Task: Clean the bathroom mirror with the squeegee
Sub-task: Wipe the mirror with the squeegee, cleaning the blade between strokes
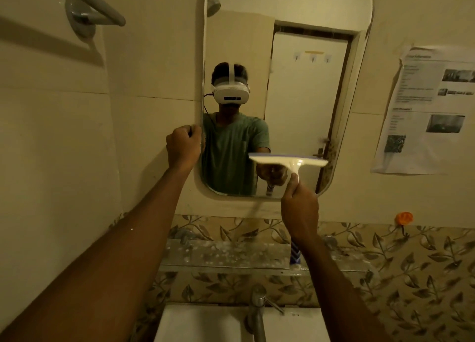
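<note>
Head view shows the squeegee (289,160) with its blade level against the lower right part of the mirror (295,71), seemingly touching the glass. The right hand (299,205) wraps its fingers round the handle from below. The left hand (183,143) is curled onto the mirror's left edge, apparently steadying it. Below sit a spotted glass shelf (226,254), where a blue-and-white striped item (294,255) stands just under the right wrist, and a tap (257,308). If the blade tips or pressure goes uneven, I judge it would leave streaks. A stroke carried down past the frame could bring the wrist onto the striped item and knock it over.
</note>
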`<state>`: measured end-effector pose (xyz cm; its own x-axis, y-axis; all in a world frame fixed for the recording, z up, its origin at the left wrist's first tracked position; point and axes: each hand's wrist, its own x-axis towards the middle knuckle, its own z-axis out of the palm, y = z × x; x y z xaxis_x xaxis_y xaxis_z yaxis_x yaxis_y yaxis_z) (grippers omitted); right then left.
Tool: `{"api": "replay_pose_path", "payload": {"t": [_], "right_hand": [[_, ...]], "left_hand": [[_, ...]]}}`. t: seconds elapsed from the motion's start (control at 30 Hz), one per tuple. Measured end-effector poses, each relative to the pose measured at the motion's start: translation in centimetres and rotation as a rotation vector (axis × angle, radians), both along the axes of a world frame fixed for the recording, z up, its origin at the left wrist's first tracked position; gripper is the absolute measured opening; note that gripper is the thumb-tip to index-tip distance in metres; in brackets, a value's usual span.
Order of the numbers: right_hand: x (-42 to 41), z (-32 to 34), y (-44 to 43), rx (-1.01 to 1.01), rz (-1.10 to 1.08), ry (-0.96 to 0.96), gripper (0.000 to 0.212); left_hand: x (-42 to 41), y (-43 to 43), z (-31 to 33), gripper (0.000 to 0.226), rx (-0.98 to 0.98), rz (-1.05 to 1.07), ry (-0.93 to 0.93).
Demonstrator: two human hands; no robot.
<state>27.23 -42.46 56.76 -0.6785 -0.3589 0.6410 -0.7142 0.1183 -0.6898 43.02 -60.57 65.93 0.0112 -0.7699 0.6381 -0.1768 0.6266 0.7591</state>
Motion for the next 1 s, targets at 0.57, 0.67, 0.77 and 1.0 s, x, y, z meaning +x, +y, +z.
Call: {"api": "replay_pose_path", "payload": {"t": [0.57,0.67,0.77,1.0], "right_hand": [[5.0,5.8,-3.3,-0.104,0.087,0.076,0.034],[5.3,5.1,-4.1,-0.084,0.078,0.06,0.035],[5.8,0.4,-4.3,-0.024,0.072,-0.039,0.04],[7.2,-7.2,-3.5,0.113,-0.016,-0.113,0.051]], "left_hand": [[0.8,-0.2,0.1,0.043,0.05,-0.09,0.003],[0.8,-0.2,0.1,0.043,0.068,-0.117,0.029],[0.8,-0.3,0.1,0.043,0.078,-0.142,0.036],[0.8,0.0,0.1,0.042,0.059,-0.134,0.028]]}}
